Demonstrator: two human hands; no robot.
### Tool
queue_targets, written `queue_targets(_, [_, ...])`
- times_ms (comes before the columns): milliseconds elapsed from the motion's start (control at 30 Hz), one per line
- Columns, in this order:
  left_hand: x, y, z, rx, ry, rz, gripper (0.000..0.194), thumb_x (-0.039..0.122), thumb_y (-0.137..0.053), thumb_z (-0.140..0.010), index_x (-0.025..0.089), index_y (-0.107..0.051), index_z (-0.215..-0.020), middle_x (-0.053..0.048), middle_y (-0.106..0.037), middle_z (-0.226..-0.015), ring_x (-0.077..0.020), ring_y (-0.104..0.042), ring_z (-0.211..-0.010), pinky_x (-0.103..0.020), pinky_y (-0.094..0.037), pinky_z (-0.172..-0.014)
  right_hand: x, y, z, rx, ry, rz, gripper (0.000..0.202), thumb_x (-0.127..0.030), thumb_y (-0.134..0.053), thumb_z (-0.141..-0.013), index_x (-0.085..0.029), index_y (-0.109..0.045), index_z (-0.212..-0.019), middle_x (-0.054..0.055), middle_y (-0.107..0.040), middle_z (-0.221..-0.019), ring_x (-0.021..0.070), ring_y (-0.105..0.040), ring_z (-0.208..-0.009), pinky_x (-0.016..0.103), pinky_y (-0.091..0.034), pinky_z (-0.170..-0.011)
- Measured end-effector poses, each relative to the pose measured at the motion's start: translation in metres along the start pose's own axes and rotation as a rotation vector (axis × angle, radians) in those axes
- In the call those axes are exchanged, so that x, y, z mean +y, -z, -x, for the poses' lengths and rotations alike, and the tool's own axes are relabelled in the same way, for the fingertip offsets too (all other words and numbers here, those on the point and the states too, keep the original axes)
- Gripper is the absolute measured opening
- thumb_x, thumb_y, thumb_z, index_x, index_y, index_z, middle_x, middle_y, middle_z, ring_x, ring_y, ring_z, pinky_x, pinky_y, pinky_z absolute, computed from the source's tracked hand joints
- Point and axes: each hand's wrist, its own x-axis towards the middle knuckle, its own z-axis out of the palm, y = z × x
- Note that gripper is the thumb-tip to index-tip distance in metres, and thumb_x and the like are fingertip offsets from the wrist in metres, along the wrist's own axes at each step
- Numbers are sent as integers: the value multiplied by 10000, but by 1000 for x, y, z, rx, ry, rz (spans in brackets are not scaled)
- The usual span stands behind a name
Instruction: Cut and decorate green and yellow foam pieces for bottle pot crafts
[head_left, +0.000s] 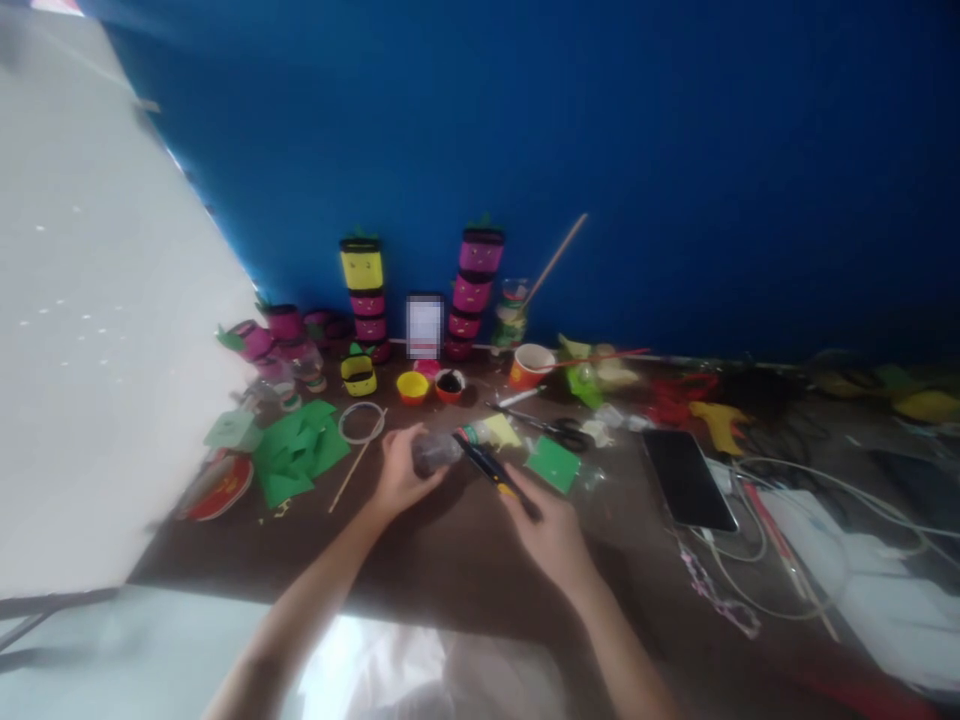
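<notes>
My left hand is wrapped round a clear plastic bottle, held just above the brown tabletop in the middle. In my right hand is a black utility knife with yellow on its handle. Its front end points up and left, close to the bottle's right side; whether the two touch is too blurred to tell. Behind the knife tip lies a small green and white piece. A green paper square and a pale yellow one lie near my right hand.
Scissors lie behind the green square. Stacked purple and yellow containers with faces stand against the blue wall. Small paint cups, a paper cup, green paper sheets and a wooden stick surround my hands. A phone with cables is right.
</notes>
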Motion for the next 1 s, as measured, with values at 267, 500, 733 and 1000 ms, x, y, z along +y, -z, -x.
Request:
queue_targets(267, [0, 3, 1, -7, -32, -1, 680, 374, -707, -607, 184, -407, -1186, -94, -541, -1103, -269, -487, -1032, -457, -338, -936, -1, -1, -2, -11, 26, 0, 358, -278, -525, -837, -155, -600, -1164, 112, -669, -1069, 238, -655, -946, 315, -546, -812])
queue_targets(500, [-1, 6, 5, -41, -7, 42, 722, 326, -689, -618, 186, -356, -1243, -96, -536, -1124, -271, -466, -1094, -454, -327, -969, -4, -2, -2, -16, 32, 9, 355, -275, -525, -838, -159, -597, -1165, 105, -667, -1077, 225, -656, -943, 298, -543, -819])
queue_targets(733, [-2, 6, 5, -45, -18, 83, 717, 324, -683, -632, 192, -343, -1250, -104, -539, -1140, -267, -482, -1107, -451, -344, -975, -12, -1, -5, -32, 35, 38, 365, -272, -515, -840, -172, -582, -1185, 99, -667, -1082, 226, -656, -943, 303, -540, -822])
queue_targets(1000, [2, 8, 4, -13, 59, 180, 677, 314, -666, -664, 184, -337, -1242, -111, -548, -1139, -236, -541, -1065, -397, -417, -935, -13, 4, 2, -46, 45, 45, 367, -253, -511, -842, -164, -576, -1192, 107, -665, -1083, 228, -658, -936, 305, -536, -827])
